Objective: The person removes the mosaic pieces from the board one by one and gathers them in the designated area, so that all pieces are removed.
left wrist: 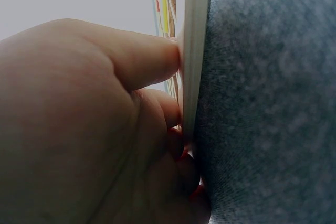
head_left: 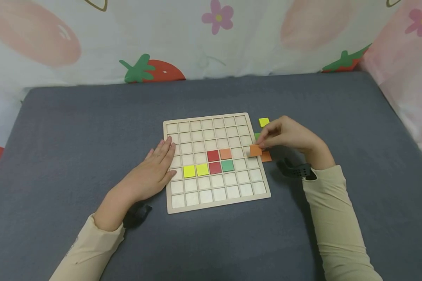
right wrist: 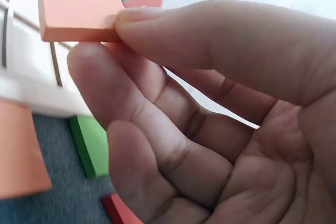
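R hand (head_left: pixel 291 136) pinches flat orange square tile (head_left: pixel 255 150) above R rim of pale wooden grid board (head_left: pixel 218 203); L hand (head_left: pixel 149 171) lies w/ fingers extended on L rim. Tile prob. light, stiff; best held by opp. edges. R-wrist cam shows red tile (right wrist: pixel 122 211) off-board, unseen in head view.

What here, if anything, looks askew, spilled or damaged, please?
I see nothing spilled or damaged. Only the board looks slightly askew: in the head view, its near edge slopes up rightward more steeply than the far edge of the table.
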### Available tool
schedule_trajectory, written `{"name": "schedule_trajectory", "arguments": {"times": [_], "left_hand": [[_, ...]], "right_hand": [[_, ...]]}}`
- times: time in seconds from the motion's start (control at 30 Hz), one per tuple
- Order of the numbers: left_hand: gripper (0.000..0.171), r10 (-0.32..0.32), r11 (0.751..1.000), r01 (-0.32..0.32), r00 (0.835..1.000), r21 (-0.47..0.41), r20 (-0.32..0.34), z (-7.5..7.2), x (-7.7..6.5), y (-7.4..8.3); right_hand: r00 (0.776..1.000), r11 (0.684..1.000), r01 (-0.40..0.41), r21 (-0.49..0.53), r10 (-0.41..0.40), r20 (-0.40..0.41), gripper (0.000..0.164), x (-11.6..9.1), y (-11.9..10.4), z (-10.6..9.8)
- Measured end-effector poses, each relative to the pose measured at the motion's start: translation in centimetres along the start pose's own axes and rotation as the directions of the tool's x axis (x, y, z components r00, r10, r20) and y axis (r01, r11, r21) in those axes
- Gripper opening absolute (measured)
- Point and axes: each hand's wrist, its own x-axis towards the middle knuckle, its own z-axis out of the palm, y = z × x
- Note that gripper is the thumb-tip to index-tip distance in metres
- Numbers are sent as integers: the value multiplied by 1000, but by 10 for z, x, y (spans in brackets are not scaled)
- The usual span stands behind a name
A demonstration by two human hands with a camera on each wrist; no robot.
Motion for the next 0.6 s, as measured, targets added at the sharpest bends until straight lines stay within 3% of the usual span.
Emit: {"name": "schedule_trajectory", "arguments": {"times": [0.6], "left_hand": [[65,-4,1000,4,1000,4,-7,-1,2,1]], "right_hand": [[999,998,-46,-43,45,-19,11,-23,15,-20]]}}
